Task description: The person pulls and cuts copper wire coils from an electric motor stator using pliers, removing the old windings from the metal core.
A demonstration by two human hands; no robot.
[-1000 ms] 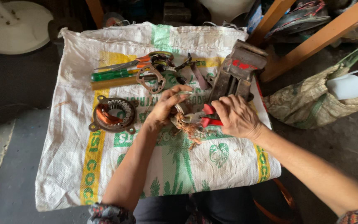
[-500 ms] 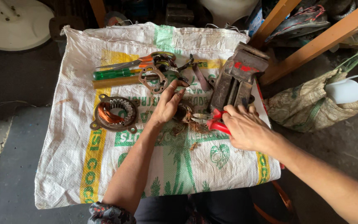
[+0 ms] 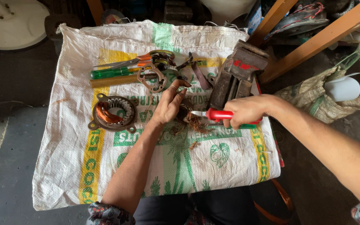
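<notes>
My right hand [image 3: 246, 111] grips red-handled pliers [image 3: 215, 115], their metal tip pointing left into a small tangle of copper wire [image 3: 190, 123] on a white woven sack [image 3: 213, 175]. My left hand [image 3: 169, 104] rests on the dark round part that carries the wire, fingers bent over it. A motor stator with copper windings [image 3: 112, 112] lies to the left of my left forearm.
At the back of the sack lie scissors with orange handles [image 3: 136, 61], a green-handled screwdriver [image 3: 113, 73], a metal end bracket [image 3: 151, 78] and a grey metal vise [image 3: 235, 75]. Wooden beams [image 3: 313, 41] and a sack bag [image 3: 321, 96] stand at the right. A white disc [image 3: 9, 21] sits far left.
My right hand has shifted right and turned the red pliers so the tip points left at the wire. My left hand stays on the dark part.
</notes>
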